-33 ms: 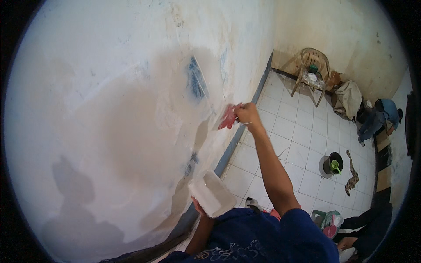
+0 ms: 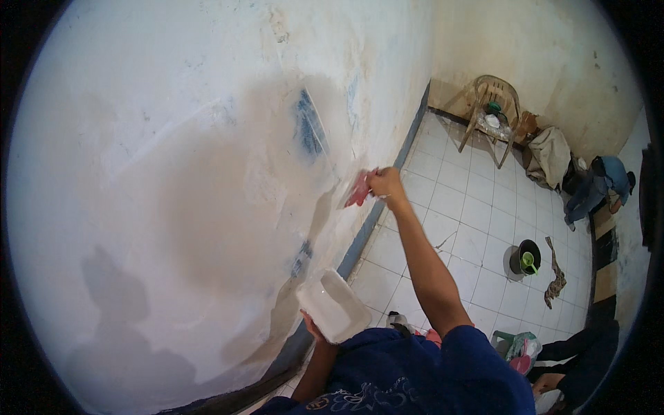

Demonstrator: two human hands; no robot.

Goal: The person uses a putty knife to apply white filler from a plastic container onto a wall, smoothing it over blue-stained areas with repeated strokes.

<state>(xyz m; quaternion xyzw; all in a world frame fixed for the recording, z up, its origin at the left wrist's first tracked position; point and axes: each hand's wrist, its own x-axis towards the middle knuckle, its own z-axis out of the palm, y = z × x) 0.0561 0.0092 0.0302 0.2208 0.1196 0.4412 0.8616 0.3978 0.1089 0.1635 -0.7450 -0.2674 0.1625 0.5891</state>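
My right hand (image 2: pixel 386 185) is closed on a red putty spreader (image 2: pixel 357 191), whose flat blade lies against the whitish wall (image 2: pixel 207 138). White smears mark the spreader and my fingers. Close to my body, my left hand (image 2: pixel 312 325) grips the edge of a white rectangular tub (image 2: pixel 335 304), tilted so that its inside shows. Whitish stuff appears to coat the inside, though it is hard to tell from the tub itself. Above the spreader, a bare blue patch (image 2: pixel 309 124) shows through the wall's coating.
White floor tiles (image 2: pixel 443 187) stretch to the right. A dirty plastic chair (image 2: pixel 494 111) stands in the far corner beside a sack (image 2: pixel 550 158). A dark bucket (image 2: pixel 526 257) with a green dipper sits near a crumpled rag (image 2: pixel 555 280). One person (image 2: pixel 602 183) bends by the right wall; another (image 2: pixel 581 363) is at lower right.
My right hand and the spreader have shifted very slightly left and down along the wall. The tub stays almost where it was.
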